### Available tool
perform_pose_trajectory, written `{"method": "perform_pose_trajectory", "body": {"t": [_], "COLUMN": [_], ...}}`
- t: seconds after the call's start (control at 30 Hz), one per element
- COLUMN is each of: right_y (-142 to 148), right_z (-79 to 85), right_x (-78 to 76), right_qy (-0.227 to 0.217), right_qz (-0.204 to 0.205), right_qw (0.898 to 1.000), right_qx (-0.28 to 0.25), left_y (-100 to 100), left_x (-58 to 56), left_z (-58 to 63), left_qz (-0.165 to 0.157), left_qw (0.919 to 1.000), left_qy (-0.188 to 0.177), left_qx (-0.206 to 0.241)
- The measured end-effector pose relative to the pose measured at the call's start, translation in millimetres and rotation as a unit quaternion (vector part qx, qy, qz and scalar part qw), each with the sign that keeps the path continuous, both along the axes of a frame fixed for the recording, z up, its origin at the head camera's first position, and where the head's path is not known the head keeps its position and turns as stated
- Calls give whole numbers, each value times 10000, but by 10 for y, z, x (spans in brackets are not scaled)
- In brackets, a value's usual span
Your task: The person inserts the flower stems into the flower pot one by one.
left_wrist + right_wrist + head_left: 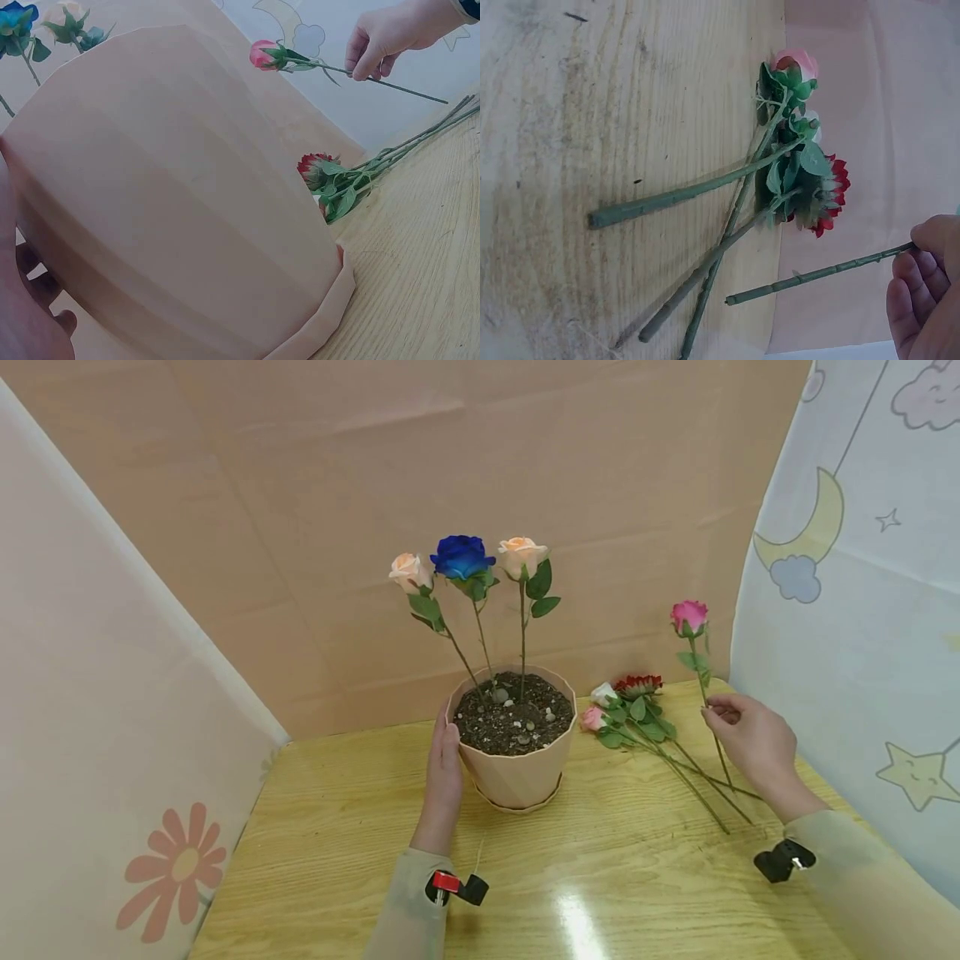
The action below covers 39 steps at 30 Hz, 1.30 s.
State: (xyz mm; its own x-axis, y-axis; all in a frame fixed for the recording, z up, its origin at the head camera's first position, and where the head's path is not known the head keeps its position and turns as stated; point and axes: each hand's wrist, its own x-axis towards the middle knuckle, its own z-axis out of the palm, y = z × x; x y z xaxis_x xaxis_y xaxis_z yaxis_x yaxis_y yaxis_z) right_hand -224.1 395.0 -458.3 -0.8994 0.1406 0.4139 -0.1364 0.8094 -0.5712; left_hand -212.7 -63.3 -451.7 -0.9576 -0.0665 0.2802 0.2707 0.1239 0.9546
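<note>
A peach flowerpot (517, 777) filled with dark soil (513, 718) stands on its saucer. Planted in it are a blue rose (462, 558) and two pale peach roses (522, 558), all upright on thin stems. My left hand (444, 777) rests against the pot's left side, fingers extended along the wall. On the right, my right hand (753, 743) pinches the stem of a pink rose (689, 617) between thumb and fingers, its bloom pointing up. In the right wrist view the lower end of that stem (817, 277) sticks out of the hand.
Between pot and right hand several artificial flowers lie on the wooden table (337, 843): a red flower (639, 685), a white rose (603, 694) and a light pink rose (593, 719), stems crossing. A peach cloth backdrop (315, 568) rises behind; patterned cloths (862, 635) hang at both sides.
</note>
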Motion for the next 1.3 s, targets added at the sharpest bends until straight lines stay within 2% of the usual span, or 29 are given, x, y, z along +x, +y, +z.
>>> {"method": "perform_pose_trajectory", "body": {"t": [0.13, 0.27, 0.47, 0.77, 1.07, 1.2, 1.3], "right_y": [-43, -147, -377, -741, -1181, -1374, -1510], "right_z": [67, 214, 548, 1039, 1556, 1656, 1659], "right_x": [16, 46, 86, 100, 141, 93, 48], "right_qy": [122, 192, 102, 232, 636, 901, 1040], "right_qz": [-16, 56, 322, 674, 1055, 1370, 1598], "right_qw": [9998, 9985, 9924, 9799, 9645, 9538, 9471], "right_qx": [-174, -512, -1187, -1864, -2335, -2519, -2583], "left_y": [-5, -13, -16, -6, -13, -5, 5], "left_x": [0, -3, -7, -6, -21, -21, -20], "left_z": [-9, -18, -15, -18, -28, -18, -5], "left_qz": [10, -6, -39, 22, 48, 100, 58], "left_qw": [10000, 10000, 9999, 9999, 10000, 9998, 9999], "left_qy": [-8, 20, 94, 105, 75, 126, 153], "left_qx": [0, 12, 49, -4, -35, -78, -31]}}
